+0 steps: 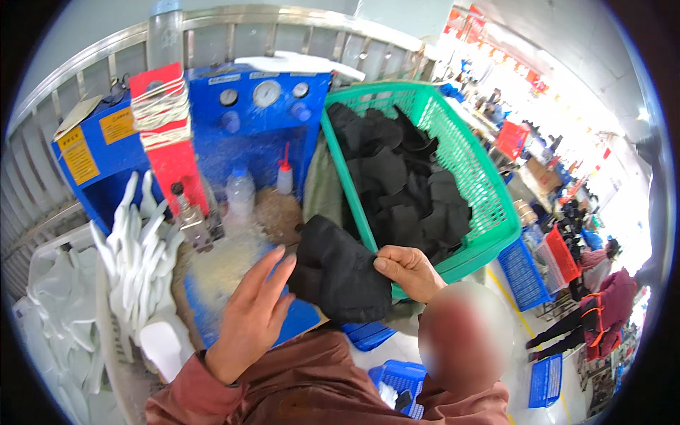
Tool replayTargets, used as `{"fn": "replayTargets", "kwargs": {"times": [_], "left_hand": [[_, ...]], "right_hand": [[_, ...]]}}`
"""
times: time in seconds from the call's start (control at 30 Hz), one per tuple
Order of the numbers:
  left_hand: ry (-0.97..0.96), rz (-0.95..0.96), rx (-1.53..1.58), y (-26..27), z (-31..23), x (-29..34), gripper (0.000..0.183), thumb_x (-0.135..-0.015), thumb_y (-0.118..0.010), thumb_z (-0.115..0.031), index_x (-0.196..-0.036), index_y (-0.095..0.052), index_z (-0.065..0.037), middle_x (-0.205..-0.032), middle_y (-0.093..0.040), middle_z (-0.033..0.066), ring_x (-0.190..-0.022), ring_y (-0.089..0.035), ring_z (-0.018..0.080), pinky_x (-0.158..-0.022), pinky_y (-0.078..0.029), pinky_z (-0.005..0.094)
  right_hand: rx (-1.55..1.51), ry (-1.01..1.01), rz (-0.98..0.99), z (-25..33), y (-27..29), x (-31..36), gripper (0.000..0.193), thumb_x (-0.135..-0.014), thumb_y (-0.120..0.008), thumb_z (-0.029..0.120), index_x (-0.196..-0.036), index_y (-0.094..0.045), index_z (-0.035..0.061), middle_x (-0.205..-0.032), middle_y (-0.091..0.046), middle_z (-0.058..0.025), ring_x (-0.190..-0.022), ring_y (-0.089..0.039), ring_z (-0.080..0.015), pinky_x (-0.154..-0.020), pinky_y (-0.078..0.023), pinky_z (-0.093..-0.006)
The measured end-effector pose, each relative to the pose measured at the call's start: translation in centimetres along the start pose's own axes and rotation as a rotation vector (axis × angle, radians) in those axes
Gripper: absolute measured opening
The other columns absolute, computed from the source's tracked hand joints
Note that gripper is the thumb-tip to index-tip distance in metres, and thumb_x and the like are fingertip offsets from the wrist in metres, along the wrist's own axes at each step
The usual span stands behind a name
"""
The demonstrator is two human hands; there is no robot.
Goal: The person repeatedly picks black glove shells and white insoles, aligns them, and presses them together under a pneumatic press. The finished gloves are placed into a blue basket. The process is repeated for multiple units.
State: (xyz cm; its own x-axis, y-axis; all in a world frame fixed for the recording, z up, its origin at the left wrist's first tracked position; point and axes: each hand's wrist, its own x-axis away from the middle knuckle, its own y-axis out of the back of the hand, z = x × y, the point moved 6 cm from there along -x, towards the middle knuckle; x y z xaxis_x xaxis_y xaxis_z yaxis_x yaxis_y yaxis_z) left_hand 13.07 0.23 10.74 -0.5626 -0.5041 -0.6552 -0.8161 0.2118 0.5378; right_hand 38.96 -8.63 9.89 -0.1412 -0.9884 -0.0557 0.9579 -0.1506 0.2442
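A soft black fabric piece (338,273), dark and slightly folded, hangs in front of me between my two hands. The thumb and fingers of my right hand (411,273) are closed on its right edge. Beside its left edge is my left hand (248,319), with the fingers stretched out and apart; whether a fingertip touches the piece I cannot tell. More black pieces (400,184) lie heaped in a green plastic basket (496,230) just beyond my right hand. The exact kind of piece is not clear.
A blue machine (265,117) with gauges and a cord-wrapped red arm (170,142) stands ahead. Below it are a clear bottle (241,191) and a red-tipped bottle (285,177). White curved pieces (142,262) stand at left. A blue basket (545,379) and another person (609,312) are at right.
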Motion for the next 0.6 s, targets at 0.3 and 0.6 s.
{"fn": "replayTargets", "kwargs": {"times": [0.3, 0.6], "left_hand": [[-0.132, 0.090, -0.030, 0.7, 1.1, 2.0, 0.041, -0.077, -0.070, 0.006, -0.116, -0.073, -0.003, -0.109, -0.073, 0.0156, -0.106, -0.070, 0.0366, -0.094, -0.056, 0.0423], [0.721, -0.137, 0.585, -0.3, 10.6, 6.7, 0.023, -0.100, -0.070, -0.013, -0.116, -0.070, 0.002, -0.091, -0.070, 0.0008, -0.084, -0.059, 0.0071, -0.075, -0.050, 0.0262]], "right_hand": [[-0.276, -0.308, 0.175, -5.7, -8.3, -1.7, 0.042, -0.110, -0.052, 0.040, -0.110, -0.071, 0.0024, -0.088, -0.064, 0.0032, -0.083, -0.057, -0.0068, -0.076, -0.047, -0.0256], [-0.558, -0.408, 0.141, -11.0, -14.6, -0.1, 0.068, -0.104, -0.063, 0.037, -0.156, -0.040, -0.0008, -0.139, -0.063, -0.0118, -0.122, -0.063, -0.0258, -0.106, -0.051, -0.0429]]}}
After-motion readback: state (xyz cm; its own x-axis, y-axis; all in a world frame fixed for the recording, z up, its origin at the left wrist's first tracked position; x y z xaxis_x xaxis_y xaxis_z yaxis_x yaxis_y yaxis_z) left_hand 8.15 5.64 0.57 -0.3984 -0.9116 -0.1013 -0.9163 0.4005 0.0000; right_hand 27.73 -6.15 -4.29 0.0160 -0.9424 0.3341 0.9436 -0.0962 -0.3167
